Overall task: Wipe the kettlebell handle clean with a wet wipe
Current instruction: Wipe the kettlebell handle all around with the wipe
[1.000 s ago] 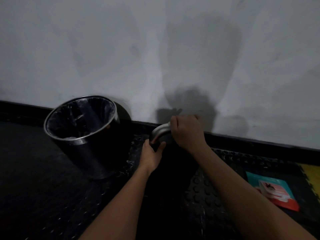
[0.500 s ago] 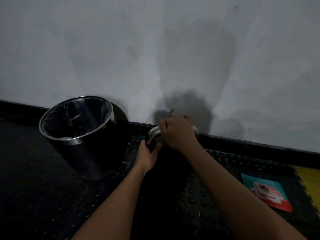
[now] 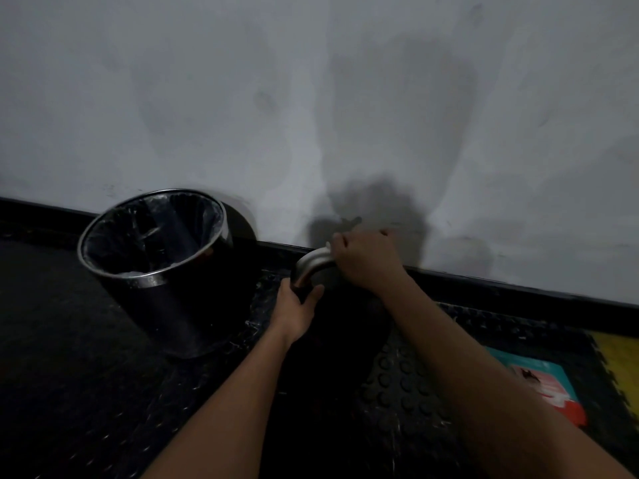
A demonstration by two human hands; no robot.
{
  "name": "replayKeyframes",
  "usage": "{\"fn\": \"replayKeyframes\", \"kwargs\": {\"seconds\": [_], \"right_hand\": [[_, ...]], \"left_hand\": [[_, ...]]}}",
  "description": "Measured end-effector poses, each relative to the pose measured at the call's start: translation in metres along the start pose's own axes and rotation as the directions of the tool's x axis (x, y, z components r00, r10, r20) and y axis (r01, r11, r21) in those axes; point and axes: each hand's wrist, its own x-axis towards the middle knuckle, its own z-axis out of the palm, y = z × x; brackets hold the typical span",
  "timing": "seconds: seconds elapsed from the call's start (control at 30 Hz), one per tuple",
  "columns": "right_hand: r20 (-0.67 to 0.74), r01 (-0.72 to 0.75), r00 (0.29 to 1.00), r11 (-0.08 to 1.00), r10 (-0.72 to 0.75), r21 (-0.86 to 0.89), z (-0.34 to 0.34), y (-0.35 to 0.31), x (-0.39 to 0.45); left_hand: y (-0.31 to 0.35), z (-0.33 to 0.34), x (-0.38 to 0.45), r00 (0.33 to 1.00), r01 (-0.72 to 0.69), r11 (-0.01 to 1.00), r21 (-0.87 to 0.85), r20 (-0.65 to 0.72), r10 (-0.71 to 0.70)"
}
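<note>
A black kettlebell (image 3: 340, 326) stands on the dark floor mat close to the wall; its body is hard to make out in the dim light. Its grey metal handle (image 3: 311, 266) curves up at the left. My right hand (image 3: 366, 259) is curled over the top of the handle. The wet wipe is hidden under that hand. My left hand (image 3: 297, 311) grips the left leg of the handle where it meets the body.
A black bin (image 3: 162, 271) with a shiny rim and a plastic liner stands to the left against the wall. A teal and red wipes pack (image 3: 543, 385) lies on the studded mat at the right, beside a yellow mat tile (image 3: 619, 364). The white wall rises directly behind.
My right hand slid left along the top of the handle and then a little back to the right. My left hand has kept its hold at the handle's base.
</note>
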Motion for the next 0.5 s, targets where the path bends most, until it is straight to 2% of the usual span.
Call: {"fn": "replayKeyframes", "kwargs": {"seconds": [0.1, 0.17, 0.2, 0.27, 0.3, 0.33, 0.4, 0.5], "right_hand": [[-0.190, -0.007, 0.981, 0.990, 0.035, 0.142, 0.009, 0.001, -0.008], [-0.284, -0.046, 0.951, 0.962, 0.125, 0.270, 0.017, 0.013, -0.016], [-0.272, -0.086, 0.942, 0.924, 0.198, 0.373, 0.020, 0.019, -0.019], [-0.160, -0.189, 0.936, 0.831, 0.313, 0.523, 0.022, 0.028, -0.022], [-0.100, -0.224, 0.946, 0.845, 0.309, 0.485, 0.021, 0.030, -0.022], [-0.110, -0.200, 0.961, 0.915, 0.252, 0.350, 0.020, 0.031, -0.020], [-0.147, -0.088, 0.984, 0.992, 0.100, 0.088, 0.016, 0.024, -0.014], [-0.084, 0.023, 0.996, 0.998, -0.019, 0.051, 0.005, 0.001, -0.007]], "left_hand": [[-0.001, 0.000, 0.000, 1.000, -0.006, 1.000, -0.008, 0.001, 0.006], [-0.001, -0.001, 0.000, 1.000, 0.008, 1.000, 0.003, 0.002, -0.008], [0.000, -0.001, 0.000, 1.000, 0.014, 1.000, 0.006, 0.004, -0.014], [0.000, -0.001, -0.001, 1.000, 0.011, 1.000, 0.007, 0.000, -0.011], [0.002, -0.001, -0.002, 1.000, 0.012, 1.000, 0.014, 0.000, -0.012], [0.005, -0.002, -0.003, 1.000, 0.020, 1.000, 0.024, 0.004, -0.020], [0.005, -0.003, -0.002, 0.999, 0.044, 0.999, 0.028, 0.024, -0.045], [0.007, -0.004, 0.000, 0.998, 0.059, 0.998, 0.033, 0.034, -0.060]]}}
